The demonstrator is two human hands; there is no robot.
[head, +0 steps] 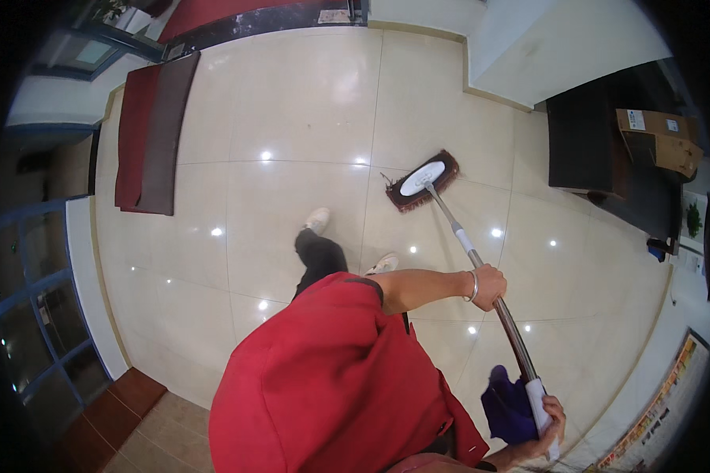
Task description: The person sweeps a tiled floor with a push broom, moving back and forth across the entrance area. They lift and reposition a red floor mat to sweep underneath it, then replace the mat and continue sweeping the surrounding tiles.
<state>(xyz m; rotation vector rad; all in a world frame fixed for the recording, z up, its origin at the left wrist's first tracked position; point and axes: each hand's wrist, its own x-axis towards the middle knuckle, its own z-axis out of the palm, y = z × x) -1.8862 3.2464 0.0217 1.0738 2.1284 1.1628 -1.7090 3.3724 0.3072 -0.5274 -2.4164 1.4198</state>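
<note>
A flat mop with a reddish-brown fringed head (pixel 448 164) rests on the glossy tile floor. Its white oval plate (pixel 423 178) joins a metal telescopic handle (pixel 513 338). Partway along that handle, my left hand (pixel 489 287), with a silver bangle at the wrist, is wrapped around the pole. Lower in the picture, my right hand (pixel 553 423) grips the white upper sleeve (pixel 537 402) of the handle. A purple cloth (pixel 507 408) hangs beside this sleeve, close to my right hand; what holds it there is hidden.
A folded red and grey mat (pixel 157 136) lies at the left by a doorway. Dark furniture (pixel 586 142) bearing an open cardboard box (pixel 660 142) stands at the right. A white wall corner (pixel 509 59) juts in above. Blue-framed glass (pixel 41 307) lines the left, near brown tiles (pixel 127 393).
</note>
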